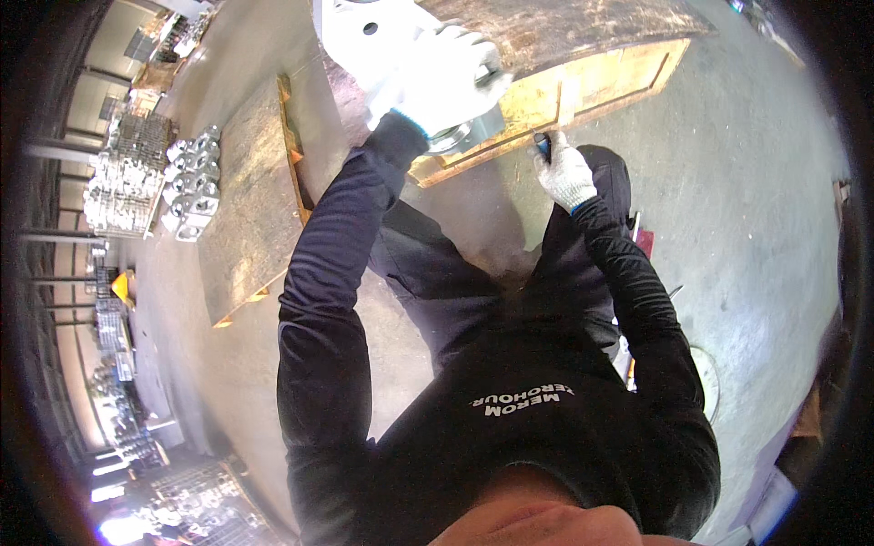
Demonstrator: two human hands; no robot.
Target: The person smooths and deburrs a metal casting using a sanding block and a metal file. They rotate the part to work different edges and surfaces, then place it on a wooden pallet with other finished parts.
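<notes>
My left hand (446, 82), in a white knit glove, is closed over a pale metal casting (369, 29) that lies at the front left of a wooden crate-like bench. A round hole shows in the casting's bright face, and its ring-shaped end (460, 136) sticks out below my wrist. Glare and the glove hide just where my fingers grip. To the right, close to the bench's near side, my right hand (566, 175) wears a similar glove. It is closed round a small dark tool with a blue part (543, 146), whose kind I cannot make out.
The wooden bench (605, 82) stands before my knees. A low wooden board or pallet (241, 200) lies on the floor at left, with several metal castings (193, 182) beyond it. Stacked metal parts (127, 177) line the left wall. A round pale object (706, 382) is partly hidden behind my right arm.
</notes>
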